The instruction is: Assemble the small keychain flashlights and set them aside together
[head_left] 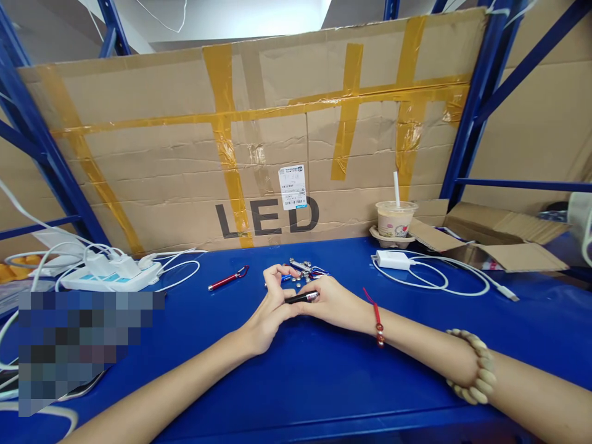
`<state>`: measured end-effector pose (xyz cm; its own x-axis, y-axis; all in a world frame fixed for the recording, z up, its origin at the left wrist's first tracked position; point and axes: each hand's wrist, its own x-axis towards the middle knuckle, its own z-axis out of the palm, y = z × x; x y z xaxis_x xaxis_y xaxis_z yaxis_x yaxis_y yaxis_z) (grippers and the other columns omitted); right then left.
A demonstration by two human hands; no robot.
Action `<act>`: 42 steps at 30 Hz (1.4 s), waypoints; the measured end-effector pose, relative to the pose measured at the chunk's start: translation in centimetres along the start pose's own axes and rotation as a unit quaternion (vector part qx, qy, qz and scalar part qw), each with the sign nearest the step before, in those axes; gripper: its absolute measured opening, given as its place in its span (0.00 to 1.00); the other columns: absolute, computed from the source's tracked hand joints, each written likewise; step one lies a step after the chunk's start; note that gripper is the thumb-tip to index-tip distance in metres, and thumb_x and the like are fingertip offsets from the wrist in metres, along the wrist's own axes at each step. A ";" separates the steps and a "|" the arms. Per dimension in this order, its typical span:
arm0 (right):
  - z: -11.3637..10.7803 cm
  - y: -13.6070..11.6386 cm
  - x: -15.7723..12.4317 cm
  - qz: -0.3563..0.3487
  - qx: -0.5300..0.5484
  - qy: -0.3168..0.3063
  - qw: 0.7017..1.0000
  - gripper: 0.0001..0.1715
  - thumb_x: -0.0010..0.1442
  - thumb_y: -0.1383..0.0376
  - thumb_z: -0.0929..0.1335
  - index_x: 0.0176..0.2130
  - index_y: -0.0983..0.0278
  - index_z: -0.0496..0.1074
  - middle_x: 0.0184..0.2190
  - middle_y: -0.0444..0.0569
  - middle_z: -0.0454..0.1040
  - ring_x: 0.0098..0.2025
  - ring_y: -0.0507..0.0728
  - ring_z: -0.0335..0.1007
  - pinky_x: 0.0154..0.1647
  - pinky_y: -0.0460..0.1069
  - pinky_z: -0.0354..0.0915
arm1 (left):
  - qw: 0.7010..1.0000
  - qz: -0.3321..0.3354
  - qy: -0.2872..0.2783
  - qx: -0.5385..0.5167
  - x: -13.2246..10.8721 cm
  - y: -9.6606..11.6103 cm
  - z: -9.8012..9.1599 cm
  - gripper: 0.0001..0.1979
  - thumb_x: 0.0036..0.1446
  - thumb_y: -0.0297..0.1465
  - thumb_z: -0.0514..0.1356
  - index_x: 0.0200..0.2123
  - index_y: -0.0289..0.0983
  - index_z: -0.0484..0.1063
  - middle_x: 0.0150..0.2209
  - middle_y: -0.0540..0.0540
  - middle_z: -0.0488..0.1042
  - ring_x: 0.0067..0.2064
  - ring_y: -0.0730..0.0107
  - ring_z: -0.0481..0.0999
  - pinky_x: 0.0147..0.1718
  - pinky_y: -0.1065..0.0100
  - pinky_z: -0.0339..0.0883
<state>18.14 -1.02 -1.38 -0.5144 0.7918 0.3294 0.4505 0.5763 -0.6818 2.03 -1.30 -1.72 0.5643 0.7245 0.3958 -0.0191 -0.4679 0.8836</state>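
Note:
Both of my hands meet at the middle of the blue table (pixel 324 370). My right hand (pixel 330 302) grips a small black pen-shaped light (pixel 301 297) with a silver tip, lying crosswise. My left hand (pixel 271 308) closes its fingers on the other end of the same black light. Just behind the hands lies a small heap of metal parts and clips (pixel 303 271). A red pen-shaped light (pixel 227 280) with a clip lies on the table to the left of the hands.
A taped cardboard sheet marked LED (pixel 259 154) stands behind the table. A white power strip (pixel 111 276) with plugs and cables sits at the left. A white charger (pixel 392 259) with its cable, a drink cup (pixel 395 219) and an open carton (pixel 490 237) are at the right.

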 end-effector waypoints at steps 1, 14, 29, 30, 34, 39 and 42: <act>0.0 0.0 0.1 0.004 -0.001 0.001 1.000 0.15 0.52 0.56 0.67 0.29 0.64 0.76 0.20 0.43 0.70 0.22 0.50 0.60 0.22 0.45 0.54 | 0.999 -0.010 0.015 -0.029 0.1 -0.1 0.0 0.17 0.50 0.27 0.51 0.40 0.42 0.45 0.47 0.47 0.52 0.31 0.80 0.66 0.30 0.72 0.59; -1.0 0.0 0.2 0.004 -0.009 0.007 1.000 0.24 0.56 0.54 0.61 0.18 0.67 0.62 0.16 0.40 0.55 0.19 0.46 0.46 0.20 0.43 0.45 | 0.980 -0.056 0.167 -0.094 1.4 -0.9 -0.7 0.12 0.55 0.39 0.48 0.37 0.40 0.49 0.38 0.50 0.59 0.26 0.80 0.63 0.22 0.75 0.55; -1.0 -0.1 0.2 0.048 0.054 0.036 0.997 0.26 0.55 0.46 0.60 0.26 0.67 0.64 0.21 0.42 0.56 0.22 0.47 0.48 0.21 0.43 0.47 | 0.958 -0.005 0.029 0.285 1.2 0.2 -1.1 0.16 0.61 0.36 0.43 0.24 0.35 0.58 0.26 0.50 0.62 0.30 0.74 0.62 0.32 0.73 0.54; -1.1 -0.3 0.1 0.067 0.090 0.038 0.993 0.27 0.55 0.45 0.58 0.31 0.66 0.65 0.21 0.42 0.55 0.21 0.46 0.47 0.20 0.43 0.46 | 0.958 -0.009 0.025 0.287 1.2 0.2 -1.2 0.17 0.61 0.36 0.43 0.24 0.35 0.59 0.25 0.50 0.63 0.30 0.74 0.62 0.31 0.73 0.54; -1.0 -1.0 -0.1 0.140 0.256 0.040 0.956 0.30 0.56 0.42 0.53 0.44 0.61 0.59 0.20 0.38 0.47 0.18 0.45 0.39 0.16 0.40 0.40 | 0.955 -0.030 -0.006 0.295 1.2 0.1 -1.1 0.17 0.60 0.37 0.45 0.25 0.34 0.63 0.23 0.51 0.65 0.28 0.74 0.64 0.30 0.73 0.55; -0.3 -0.8 -0.2 0.136 0.276 0.021 0.951 0.29 0.57 0.42 0.52 0.49 0.57 0.55 0.20 0.38 0.49 0.18 0.45 0.41 0.15 0.39 0.41 | 0.956 -0.016 -0.026 0.292 1.1 0.3 -0.3 0.16 0.60 0.35 0.44 0.24 0.34 0.61 0.22 0.51 0.64 0.26 0.75 0.63 0.29 0.72 0.55; -0.1 -0.4 -0.1 0.127 0.264 0.014 0.956 0.30 0.58 0.43 0.51 0.49 0.58 0.57 0.19 0.38 0.48 0.18 0.46 0.42 0.15 0.40 0.41 | 0.962 -0.020 -0.032 0.269 1.2 0.2 -0.1 0.16 0.60 0.35 0.44 0.23 0.34 0.60 0.22 0.51 0.64 0.26 0.75 0.63 0.29 0.72 0.55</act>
<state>18.09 -1.30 -1.07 -0.4132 0.9024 0.1219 0.1238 0.1883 -0.9743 2.58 -0.52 -1.01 0.6063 0.7224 0.3325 0.4234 -0.6471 0.6340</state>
